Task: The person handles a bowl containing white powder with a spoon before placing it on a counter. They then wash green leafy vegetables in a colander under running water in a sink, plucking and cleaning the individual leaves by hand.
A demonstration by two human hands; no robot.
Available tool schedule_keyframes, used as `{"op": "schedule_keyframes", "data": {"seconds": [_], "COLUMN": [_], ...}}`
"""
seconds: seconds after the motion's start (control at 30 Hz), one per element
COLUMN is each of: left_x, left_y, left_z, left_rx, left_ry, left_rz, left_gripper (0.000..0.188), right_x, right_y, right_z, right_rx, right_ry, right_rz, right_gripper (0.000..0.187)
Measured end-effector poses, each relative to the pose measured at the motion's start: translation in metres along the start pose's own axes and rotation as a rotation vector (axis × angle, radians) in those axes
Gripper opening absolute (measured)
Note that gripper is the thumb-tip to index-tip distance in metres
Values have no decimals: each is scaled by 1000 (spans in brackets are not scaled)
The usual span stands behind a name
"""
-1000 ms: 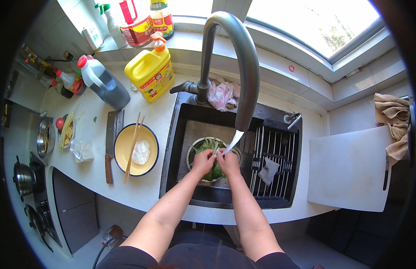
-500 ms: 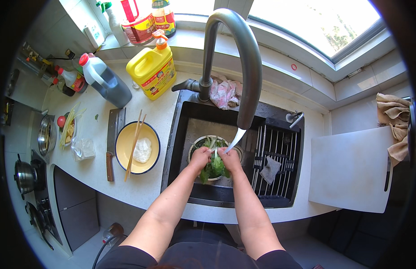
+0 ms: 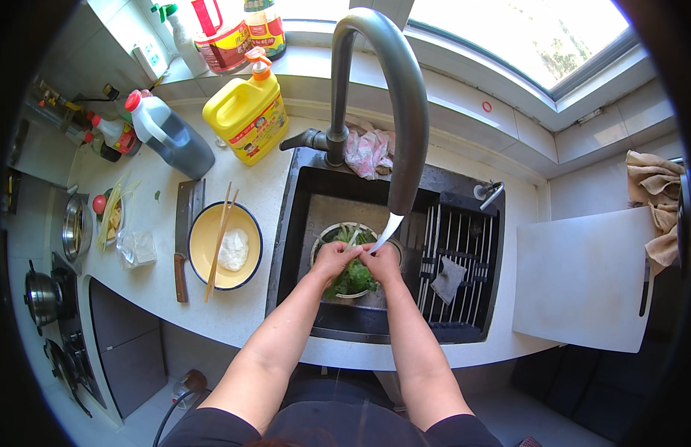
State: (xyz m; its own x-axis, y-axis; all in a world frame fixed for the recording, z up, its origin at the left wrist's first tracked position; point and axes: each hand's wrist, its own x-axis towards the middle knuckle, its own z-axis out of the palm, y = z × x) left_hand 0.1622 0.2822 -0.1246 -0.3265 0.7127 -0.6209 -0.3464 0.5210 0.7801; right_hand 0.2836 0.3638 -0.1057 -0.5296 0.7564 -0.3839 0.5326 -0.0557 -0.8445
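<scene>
Leafy green vegetables (image 3: 354,281) hang below my two hands in the sink (image 3: 316,183), over a round basin whose pale rim (image 3: 351,296) shows. My left hand (image 3: 335,261) has its fingers closed on the stems. Close beside it, fingertips nearly meeting, my right hand (image 3: 382,262) pinches the greens too. From the dark grey tap (image 3: 411,112) a stream of water (image 3: 388,230) runs down by the right fingers. The leaf parts between my fingers are mostly hidden.
Left of the sink stand a yellow enamel bowl (image 3: 204,257) with white dough and chopsticks, a cleaver (image 3: 181,276), a yellow jug (image 3: 249,123) and a dark bottle (image 3: 170,138). A drying rack (image 3: 465,298) with a grey cloth (image 3: 448,279) fills the sink's right side. A white board (image 3: 584,279) stands farther right.
My hands have come closer together, and the greens have sunk lower and bunched up beneath them. The view has shifted slightly. Water still runs.
</scene>
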Motion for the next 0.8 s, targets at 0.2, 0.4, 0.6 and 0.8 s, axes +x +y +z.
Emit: {"op": "schedule_keyframes", "data": {"seconds": [0.2,0.4,0.6,0.8], "left_x": [-9,-6,-3,-7], "left_y": [20,20,19,34], "left_z": [-7,-11,7,11], "left_rx": [74,-175,-506,-191], "left_ry": [-63,-153,-99,-12], "left_rz": [7,-133,-86,-59], "left_gripper": [19,15,13,20], "right_x": [0,14,4,3], "right_y": [-9,3,-22,-14], "right_z": [-10,-30,0,4], "right_rx": [-118,313,700,800], "right_ry": [-88,125,-118,-135], "right_rz": [-30,347,276,276], "right_gripper": [13,13,22,19]}}
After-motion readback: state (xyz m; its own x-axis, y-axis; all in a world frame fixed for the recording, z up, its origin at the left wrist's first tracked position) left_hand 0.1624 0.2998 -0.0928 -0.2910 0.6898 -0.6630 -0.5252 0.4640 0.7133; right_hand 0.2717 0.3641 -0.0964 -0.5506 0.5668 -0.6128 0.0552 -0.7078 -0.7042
